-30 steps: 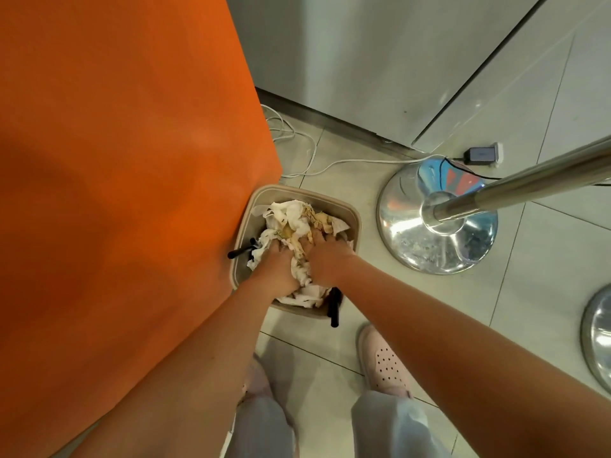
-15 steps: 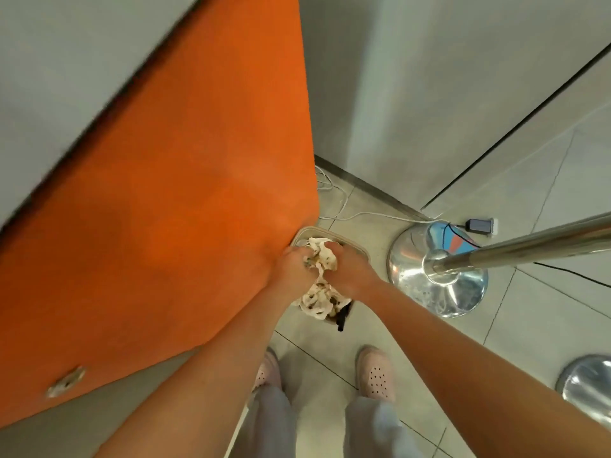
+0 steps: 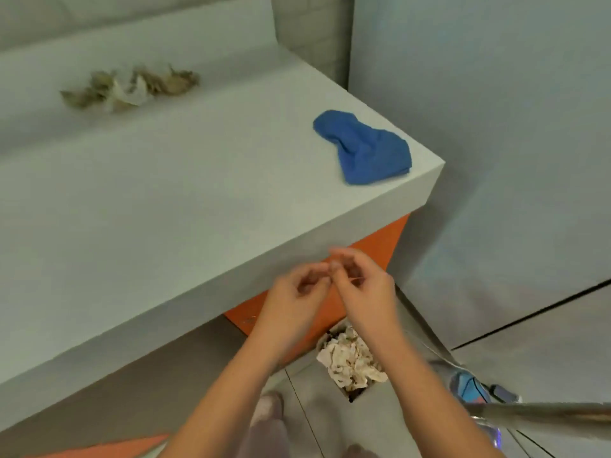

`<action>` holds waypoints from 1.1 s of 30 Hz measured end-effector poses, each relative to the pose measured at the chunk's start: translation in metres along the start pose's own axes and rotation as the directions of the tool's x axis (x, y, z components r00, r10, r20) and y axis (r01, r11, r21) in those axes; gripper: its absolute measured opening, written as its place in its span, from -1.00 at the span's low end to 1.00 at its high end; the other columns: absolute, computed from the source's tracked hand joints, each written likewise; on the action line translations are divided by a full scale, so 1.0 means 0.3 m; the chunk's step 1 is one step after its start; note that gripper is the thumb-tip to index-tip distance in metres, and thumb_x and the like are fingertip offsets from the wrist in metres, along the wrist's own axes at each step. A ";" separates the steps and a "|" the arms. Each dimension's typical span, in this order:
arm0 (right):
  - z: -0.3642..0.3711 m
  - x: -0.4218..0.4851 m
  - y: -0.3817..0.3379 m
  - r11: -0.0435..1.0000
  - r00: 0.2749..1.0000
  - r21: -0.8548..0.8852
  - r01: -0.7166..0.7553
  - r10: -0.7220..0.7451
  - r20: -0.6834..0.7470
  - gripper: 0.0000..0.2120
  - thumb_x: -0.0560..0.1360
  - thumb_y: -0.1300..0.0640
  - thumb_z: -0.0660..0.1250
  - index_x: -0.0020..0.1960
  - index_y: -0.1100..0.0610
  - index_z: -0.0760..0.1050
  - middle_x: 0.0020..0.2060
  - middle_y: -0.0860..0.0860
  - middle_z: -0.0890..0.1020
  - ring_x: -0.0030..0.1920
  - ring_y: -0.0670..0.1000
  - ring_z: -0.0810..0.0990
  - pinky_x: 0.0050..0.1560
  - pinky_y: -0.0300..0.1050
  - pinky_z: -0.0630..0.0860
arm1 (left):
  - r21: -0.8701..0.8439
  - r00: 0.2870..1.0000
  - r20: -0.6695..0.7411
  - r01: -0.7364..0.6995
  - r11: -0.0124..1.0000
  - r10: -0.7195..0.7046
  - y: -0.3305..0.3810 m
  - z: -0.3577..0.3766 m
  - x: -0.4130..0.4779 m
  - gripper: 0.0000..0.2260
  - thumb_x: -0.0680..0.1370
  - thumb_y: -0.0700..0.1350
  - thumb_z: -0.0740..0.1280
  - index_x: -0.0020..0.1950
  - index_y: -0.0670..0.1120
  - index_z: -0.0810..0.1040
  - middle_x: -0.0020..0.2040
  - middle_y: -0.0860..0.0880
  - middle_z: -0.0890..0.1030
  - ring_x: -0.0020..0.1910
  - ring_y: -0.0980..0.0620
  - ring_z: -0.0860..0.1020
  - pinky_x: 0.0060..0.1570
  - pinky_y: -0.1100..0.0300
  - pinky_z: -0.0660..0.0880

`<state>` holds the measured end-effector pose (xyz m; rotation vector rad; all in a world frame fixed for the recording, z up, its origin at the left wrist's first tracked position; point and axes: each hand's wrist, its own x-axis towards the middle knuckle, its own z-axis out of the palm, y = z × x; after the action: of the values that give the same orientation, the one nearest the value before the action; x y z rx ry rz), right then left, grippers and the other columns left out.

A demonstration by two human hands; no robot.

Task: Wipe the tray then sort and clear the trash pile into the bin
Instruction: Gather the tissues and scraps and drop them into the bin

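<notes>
My left hand [image 3: 296, 294] and my right hand [image 3: 365, 287] are raised together in front of the counter's edge, fingertips touching each other, fingers loosely bent. I see nothing held in either; the view is blurred. Below them on the floor stands the small bin [image 3: 333, 332], stuffed with crumpled, stained tissues [image 3: 350, 361]. A pile of brown and white trash [image 3: 132, 89] lies at the back left of the grey counter [image 3: 165, 200]. A crumpled blue cloth [image 3: 363, 148] rests near the counter's right corner.
The counter has an orange cabinet front [image 3: 380, 241] just behind my hands. A shiny metal pole [image 3: 545, 414] crosses the lower right above its round base [image 3: 469, 388]. My shoes [image 3: 269, 404] stand on the tiled floor beside the bin. Grey walls close in the right side.
My hands have come up out of the bin, leaving the tissues inside. The view has swung up from the bin and orange panel to the counter top.
</notes>
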<state>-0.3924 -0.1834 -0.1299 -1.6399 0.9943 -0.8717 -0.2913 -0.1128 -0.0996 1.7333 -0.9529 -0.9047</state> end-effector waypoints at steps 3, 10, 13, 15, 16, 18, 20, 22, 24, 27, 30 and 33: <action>0.023 0.047 -0.178 0.995 0.992 0.047 0.086 -0.090 0.090 -0.80 0.52 0.21 0.33 0.06 -0.04 0.55 -0.25 -0.14 0.64 -0.21 -0.18 0.60 -0.19 -0.36 0.48 | -0.066 0.994 -0.108 -0.034 0.997 0.027 0.132 -0.113 -0.036 -0.84 0.55 -0.19 0.30 0.03 0.02 0.62 -0.05 0.07 0.67 -0.04 0.19 0.61 -0.01 0.34 0.51; 0.131 0.189 -0.472 0.979 0.959 -0.050 0.199 -0.184 0.216 -0.77 0.49 0.02 0.34 0.14 -0.14 0.48 -0.15 -0.10 0.61 -0.17 -0.18 0.56 -0.14 -0.30 0.50 | -0.158 0.937 -0.348 -0.047 0.986 -0.011 0.324 -0.415 -0.045 -0.84 0.56 -0.17 0.27 0.06 0.00 0.60 -0.07 0.02 0.67 -0.08 0.09 0.63 -0.03 0.16 0.55; 0.190 0.241 -0.567 0.969 0.950 -0.087 0.232 -0.207 0.233 -0.75 0.50 0.01 0.34 0.17 -0.12 0.47 -0.11 -0.10 0.60 -0.16 -0.19 0.55 -0.18 -0.41 0.43 | -0.221 0.927 -0.371 -0.035 0.975 -0.051 0.348 -0.533 -0.033 -0.85 0.56 -0.16 0.27 0.02 0.01 0.61 -0.08 -0.01 0.68 -0.06 0.03 0.64 -0.01 0.11 0.54; 0.241 0.277 -0.620 0.968 0.949 -0.092 0.235 -0.208 0.238 -0.75 0.50 0.00 0.34 0.18 -0.12 0.47 -0.09 -0.10 0.60 -0.14 -0.18 0.56 -0.19 -0.39 0.42 | -0.253 0.926 -0.369 -0.019 0.967 -0.079 0.351 -0.614 -0.013 -0.86 0.56 -0.16 0.27 0.03 -0.01 0.61 -0.07 -0.03 0.68 -0.06 0.01 0.64 0.00 0.11 0.55; 0.272 0.294 -0.644 0.968 0.949 -0.096 0.233 -0.205 0.238 -0.75 0.50 0.00 0.34 0.18 -0.12 0.46 -0.08 -0.10 0.59 -0.13 -0.18 0.56 -0.19 -0.39 0.42 | -0.261 0.926 -0.366 -0.010 0.965 -0.089 0.350 -0.658 -0.001 -0.86 0.57 -0.15 0.27 0.03 -0.02 0.61 -0.06 -0.03 0.68 -0.06 0.02 0.64 0.00 0.10 0.55; 0.338 0.326 -0.683 0.967 0.951 -0.108 0.230 -0.200 0.235 -0.75 0.51 0.00 0.33 0.18 -0.11 0.47 -0.08 -0.11 0.59 -0.12 -0.17 0.56 -0.18 -0.39 0.42 | -0.269 0.929 -0.355 0.003 0.963 -0.102 0.349 -0.744 0.023 -0.86 0.57 -0.14 0.27 0.04 -0.02 0.61 -0.05 -0.03 0.68 -0.06 0.03 0.65 0.02 0.10 0.56; 0.411 0.355 -0.709 0.969 0.955 -0.108 0.221 -0.192 0.227 -0.76 0.51 0.01 0.33 0.18 -0.11 0.47 -0.08 -0.11 0.59 -0.12 -0.16 0.56 -0.17 -0.37 0.43 | -0.268 0.932 -0.347 0.005 0.963 -0.102 0.345 -0.830 0.050 -0.86 0.57 -0.13 0.27 0.04 -0.01 0.61 -0.05 -0.02 0.68 -0.05 0.04 0.65 0.02 0.10 0.56; 0.486 0.378 -0.721 0.971 0.957 -0.108 0.213 -0.186 0.221 -0.76 0.51 0.02 0.33 0.17 -0.10 0.49 -0.09 -0.10 0.59 -0.13 -0.16 0.57 -0.17 -0.36 0.44 | -0.256 0.936 -0.338 0.013 0.967 -0.102 0.339 -0.909 0.075 -0.86 0.57 -0.11 0.27 0.05 -0.01 0.60 -0.05 -0.01 0.68 -0.05 0.04 0.64 0.02 0.12 0.56; 0.556 0.397 -0.725 0.975 0.961 -0.108 0.195 -0.168 0.218 -0.76 0.51 0.03 0.32 0.18 -0.09 0.49 -0.10 -0.11 0.59 -0.14 -0.15 0.57 -0.15 -0.33 0.46 | -0.242 0.940 -0.326 0.023 0.970 -0.104 0.329 -0.981 0.098 -0.87 0.57 -0.10 0.28 0.05 -0.01 0.60 -0.06 -0.01 0.68 -0.06 0.04 0.64 0.01 0.13 0.55; 0.642 0.426 -0.726 0.981 0.969 -0.111 0.160 -0.135 0.208 -0.76 0.52 0.05 0.32 0.18 -0.08 0.49 -0.10 -0.11 0.58 -0.14 -0.13 0.58 -0.13 -0.26 0.50 | -0.213 0.947 -0.301 0.050 0.976 -0.115 0.306 -1.072 0.127 -0.87 0.57 -0.09 0.28 0.06 -0.01 0.60 -0.05 -0.01 0.68 -0.05 0.04 0.64 0.00 0.14 0.54; 0.711 0.464 -0.733 0.983 0.973 -0.115 0.142 -0.118 0.197 -0.76 0.51 0.05 0.32 0.18 -0.07 0.49 -0.10 -0.10 0.58 -0.15 -0.13 0.58 -0.12 -0.24 0.51 | -0.186 0.948 -0.294 0.069 0.980 -0.122 0.283 -1.153 0.165 -0.87 0.56 -0.08 0.28 0.05 -0.01 0.60 -0.04 -0.01 0.67 -0.05 0.04 0.64 -0.03 0.16 0.54; 0.755 0.510 -0.739 0.982 0.972 -0.120 0.143 -0.117 0.204 -0.75 0.51 0.06 0.32 0.18 -0.06 0.50 -0.10 -0.09 0.58 -0.16 -0.12 0.58 -0.13 -0.24 0.51 | -0.181 0.944 -0.296 0.091 0.979 -0.142 0.268 -1.206 0.205 -0.87 0.56 -0.10 0.28 0.04 -0.02 0.60 -0.04 -0.02 0.67 -0.06 0.03 0.64 -0.04 0.16 0.53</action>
<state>-0.0842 -0.1993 0.0393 -1.8835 0.8296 -0.7249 0.0369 -0.0551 0.0736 1.7373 -0.5588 -0.7366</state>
